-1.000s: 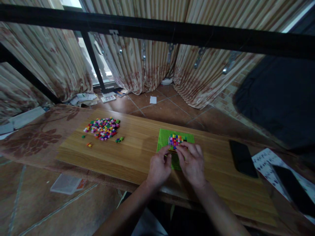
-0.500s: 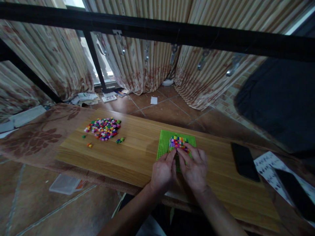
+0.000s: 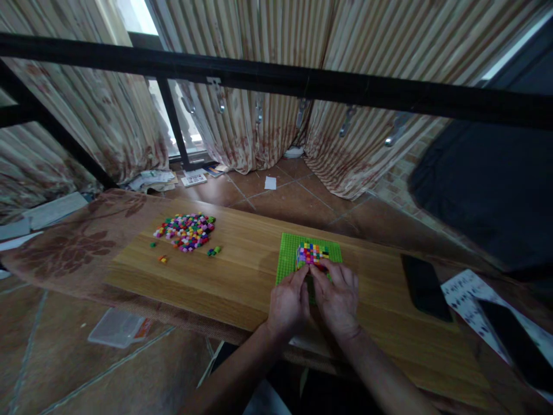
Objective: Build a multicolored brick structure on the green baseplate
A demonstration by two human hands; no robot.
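Green plastic, studded all over, formed the square baseplate (image 3: 288, 253) that lay flat on the long wooden board (image 3: 242, 276), and on its far half stood the multicoloured block of small bricks (image 3: 311, 253). Over the last second the left hand (image 3: 288, 304) and the right hand (image 3: 339, 300) had drawn closer together, until their fingertips met at the near edge of the block; a second earlier they had been slightly apart, and the right hand's fingers had reached further up onto the bricks. Now both hands were curled, fingers bent and pinched toward each other at the block's front face. Whether a loose brick sat between the fingertips could not be told, since the fingers hid that spot. Judging from this, the hands had settled into pressing or seating something on the near row. Well apart to the left, the loose heap of coloured bricks (image 3: 185, 230) lay in the same place as before. A black phone (image 3: 423, 287) lay to the right.
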